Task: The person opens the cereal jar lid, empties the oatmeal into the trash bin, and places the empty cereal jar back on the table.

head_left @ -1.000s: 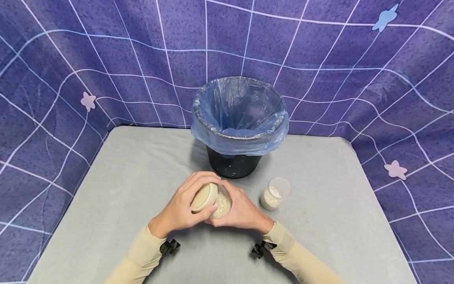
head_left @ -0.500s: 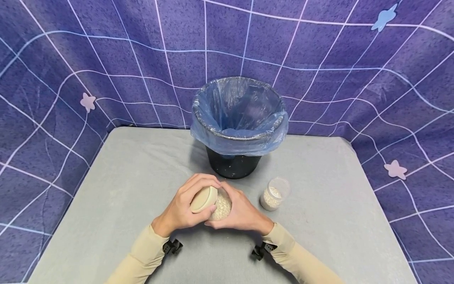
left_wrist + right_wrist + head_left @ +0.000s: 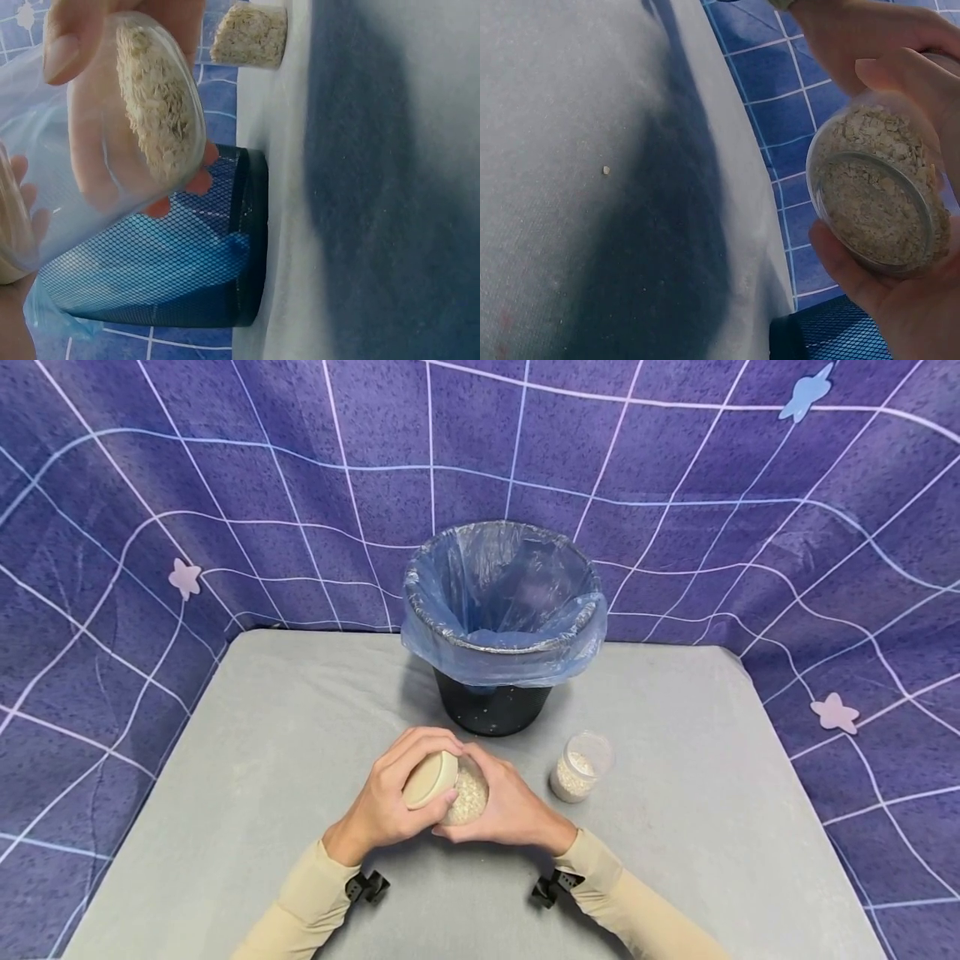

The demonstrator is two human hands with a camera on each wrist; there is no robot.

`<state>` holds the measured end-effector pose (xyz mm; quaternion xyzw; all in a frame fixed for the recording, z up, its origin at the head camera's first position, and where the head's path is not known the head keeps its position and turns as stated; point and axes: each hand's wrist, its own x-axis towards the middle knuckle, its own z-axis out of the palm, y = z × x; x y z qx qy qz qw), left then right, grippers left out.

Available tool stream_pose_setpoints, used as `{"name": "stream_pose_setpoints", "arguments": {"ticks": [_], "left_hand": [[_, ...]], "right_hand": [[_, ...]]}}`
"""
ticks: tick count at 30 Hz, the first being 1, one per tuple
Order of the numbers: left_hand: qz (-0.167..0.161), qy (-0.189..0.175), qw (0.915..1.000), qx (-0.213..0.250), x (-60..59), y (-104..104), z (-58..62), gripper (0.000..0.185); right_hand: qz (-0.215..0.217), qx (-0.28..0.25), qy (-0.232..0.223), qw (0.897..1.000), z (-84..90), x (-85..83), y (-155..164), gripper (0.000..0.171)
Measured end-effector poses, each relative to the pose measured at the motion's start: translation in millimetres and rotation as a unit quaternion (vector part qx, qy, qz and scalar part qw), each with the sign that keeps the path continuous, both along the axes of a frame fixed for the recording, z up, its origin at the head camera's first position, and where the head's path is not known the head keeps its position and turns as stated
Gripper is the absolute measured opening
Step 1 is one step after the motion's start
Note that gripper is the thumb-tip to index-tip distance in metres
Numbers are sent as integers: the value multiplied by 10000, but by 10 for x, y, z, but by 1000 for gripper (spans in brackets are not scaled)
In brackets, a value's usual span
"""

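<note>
Plastic jar (image 3: 471,795): see-through, held tilted between both hands in the lower centre of the head view, lidded end to the left, base to the right, raised off the worktop (image 3: 262,760).
Flakes (image 3: 154,105): pale, oat-like, gathered at the jar's base end.
Lid (image 3: 427,779): beige, at the jar's left end; how firmly it sits cannot be told.
Left hand (image 3: 392,789): curled round the lid, fingers arching over its upper edge, thumb reaching across below toward the right; the back of the hand faces up and left.
Right hand (image 3: 517,802): cupped around the jar's body near the base, forefinger along the top of it, thumb underneath in the head view, the two hands nearly meeting.
Sleeves (image 3: 300,893): beige, forearms rising from the bottom edge and slanting inward, with a black wrist device (image 3: 367,887) at each cuff.
Second container (image 3: 576,772): clear, upright, partly filled with similar flakes, right of the right hand.
Mesh bin (image 3: 495,706): black, upper centre, just beyond the hands, its blue liner (image 3: 504,664) folded over the rim.
Curtain (image 3: 225,477): purple, gridded, across the upper frame.
</note>
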<state>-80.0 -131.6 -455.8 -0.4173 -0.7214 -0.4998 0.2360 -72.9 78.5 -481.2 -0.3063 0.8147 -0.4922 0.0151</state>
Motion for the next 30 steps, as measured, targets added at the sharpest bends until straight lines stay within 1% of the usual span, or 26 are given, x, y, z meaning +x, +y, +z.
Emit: {"name": "stream_pose_setpoints", "arguments": {"ticks": [5, 8, 12, 15, 22, 27, 30], "left_hand": [[206, -6, 9997, 120, 25, 13, -11, 43], [295, -70, 9993, 211, 44, 30, -10, 44], [417, -238, 9984, 291, 74, 54, 0, 44], [597, -402, 9970, 283, 102, 67, 4, 43], [1078, -756, 9909, 269, 149, 108, 3, 41], [1443, -1022, 9838, 282, 187, 131, 9, 41], [1573, -1109, 9808, 320, 198, 144, 16, 40]], "right_hand": [[11, -2, 44, 10000, 11, -8, -5, 88], [6, 19, 80, 10000, 17, -7, -5, 88], [-7, 31, 171, 9998, 14, -5, -5, 89], [-8, 9, 214, 9998, 7, -9, -9, 90], [-40, -16, 284, 9996, -8, -32, -7, 95], [-149, 132, 370, 9991, -12, -34, -12, 95], [-192, 204, 409, 9988, -9, -36, -17, 94]]}}
